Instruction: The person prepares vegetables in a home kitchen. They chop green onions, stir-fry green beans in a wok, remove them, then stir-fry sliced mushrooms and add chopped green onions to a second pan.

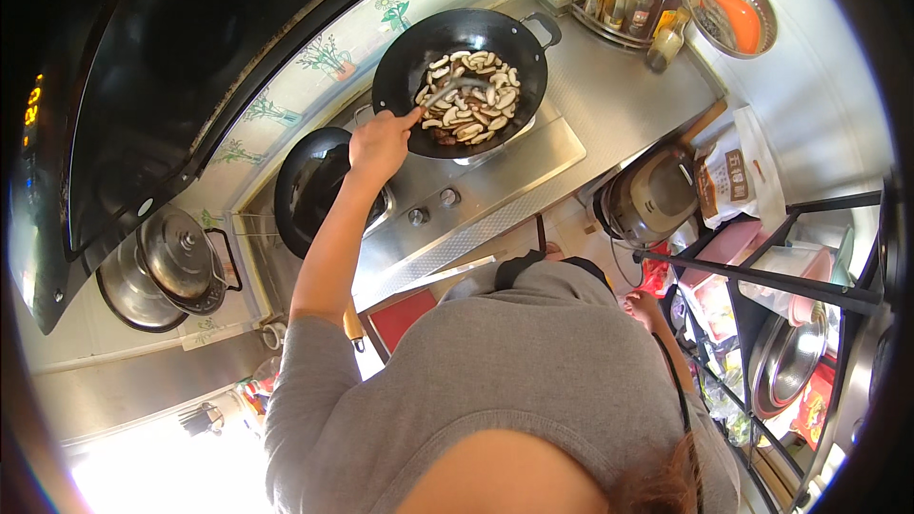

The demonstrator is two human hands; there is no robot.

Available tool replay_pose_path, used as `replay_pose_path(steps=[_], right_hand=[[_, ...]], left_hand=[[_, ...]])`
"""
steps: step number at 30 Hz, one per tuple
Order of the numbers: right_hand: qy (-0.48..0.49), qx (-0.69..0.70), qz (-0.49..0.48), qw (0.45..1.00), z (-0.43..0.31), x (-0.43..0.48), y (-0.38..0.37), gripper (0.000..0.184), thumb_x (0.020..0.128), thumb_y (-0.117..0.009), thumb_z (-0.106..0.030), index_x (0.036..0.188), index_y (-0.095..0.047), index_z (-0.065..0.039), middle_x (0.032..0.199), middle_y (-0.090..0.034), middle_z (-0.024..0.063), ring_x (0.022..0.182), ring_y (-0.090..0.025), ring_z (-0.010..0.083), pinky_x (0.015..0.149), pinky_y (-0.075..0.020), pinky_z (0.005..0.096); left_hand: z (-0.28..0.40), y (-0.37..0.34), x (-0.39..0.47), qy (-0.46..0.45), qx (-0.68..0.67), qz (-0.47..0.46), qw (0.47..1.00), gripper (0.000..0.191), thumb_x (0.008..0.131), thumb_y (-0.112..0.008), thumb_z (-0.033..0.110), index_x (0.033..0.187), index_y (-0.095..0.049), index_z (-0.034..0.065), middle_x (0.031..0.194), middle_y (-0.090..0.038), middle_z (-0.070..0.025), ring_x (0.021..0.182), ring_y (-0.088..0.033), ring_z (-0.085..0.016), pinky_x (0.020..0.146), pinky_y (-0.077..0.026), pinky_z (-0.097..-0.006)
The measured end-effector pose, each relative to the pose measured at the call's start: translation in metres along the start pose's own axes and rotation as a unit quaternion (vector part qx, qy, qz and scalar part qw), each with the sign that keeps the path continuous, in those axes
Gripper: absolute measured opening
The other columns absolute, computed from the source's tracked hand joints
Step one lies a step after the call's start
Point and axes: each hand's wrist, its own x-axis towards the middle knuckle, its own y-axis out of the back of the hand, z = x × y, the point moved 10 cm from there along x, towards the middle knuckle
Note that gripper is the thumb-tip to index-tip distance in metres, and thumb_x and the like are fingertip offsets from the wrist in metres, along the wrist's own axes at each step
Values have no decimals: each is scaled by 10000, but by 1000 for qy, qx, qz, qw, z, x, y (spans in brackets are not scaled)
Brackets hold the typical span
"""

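Note:
My left hand [382, 146] grips a metal cooking utensil [451, 88], probably a spatula; motion blurs its head. The utensil reaches into a black wok [400, 64] on the right side of the gas stove [514, 171]. Sliced mushrooms [468, 132] lie in the wok, with some darker brown pieces among them. My right hand [645, 305] hangs low at my side, near a red plastic bag [655, 273]. Its fingers are small and partly hidden, so whether they hold anything is unclear.
Another black wok [307, 185] sits left, under my forearm. Sauce bottles [664, 3] crowd a corner rack. A rice cooker [653, 193] and a black metal shelf [771, 278] stand right. Overhead left is a range hood [164, 50]; lidded pans [182, 257] are by the wall.

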Motion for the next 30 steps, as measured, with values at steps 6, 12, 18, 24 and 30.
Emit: replay_pose_path(steps=[6,12,18,24,30], right_hand=[[52,2,66,996,-44,-18,-8,170,954,-547,-55,1071,-662,-11,836,-677,86,675,-650,169,586,-539,287],[-4,-30,3,1000,-3,-2,-10,165,946,-545,-30,1056,-659,15,887,-700,117,701,-665,186,623,-557,308],[24,-37,22,999,-12,-3,-4,160,967,-573,-128,1047,-676,-36,849,-690,77,647,-656,160,548,-529,295],[54,-49,-19,997,-7,25,-5,156,973,-567,-115,1028,-684,-28,840,-689,79,682,-664,172,593,-561,298],[33,110,-45,992,-16,27,-7,156,993,-550,-70,1116,-629,-14,859,-681,98,692,-657,177,603,-550,280]], left_hand=[[-8,50,-46,-20,1,-24,1000,438,928,-622,177,1304,-644,400,828,-580,-91,801,-627,-301,732,-499,-432],[-21,14,-33,20,-5,-54,998,439,940,-608,160,1320,-638,378,902,-613,-107,890,-635,-310,772,-506,-436],[-2,39,-61,15,20,-50,998,439,933,-604,146,1319,-642,353,894,-625,-115,829,-662,-301,753,-524,-431],[-5,16,-48,11,15,-10,1000,404,932,-605,149,1278,-666,349,845,-599,-131,807,-640,-342,737,-513,-448],[-7,42,-83,23,-110,-40,993,395,942,-595,171,1295,-659,335,907,-648,-130,842,-662,-320,752,-515,-444]])
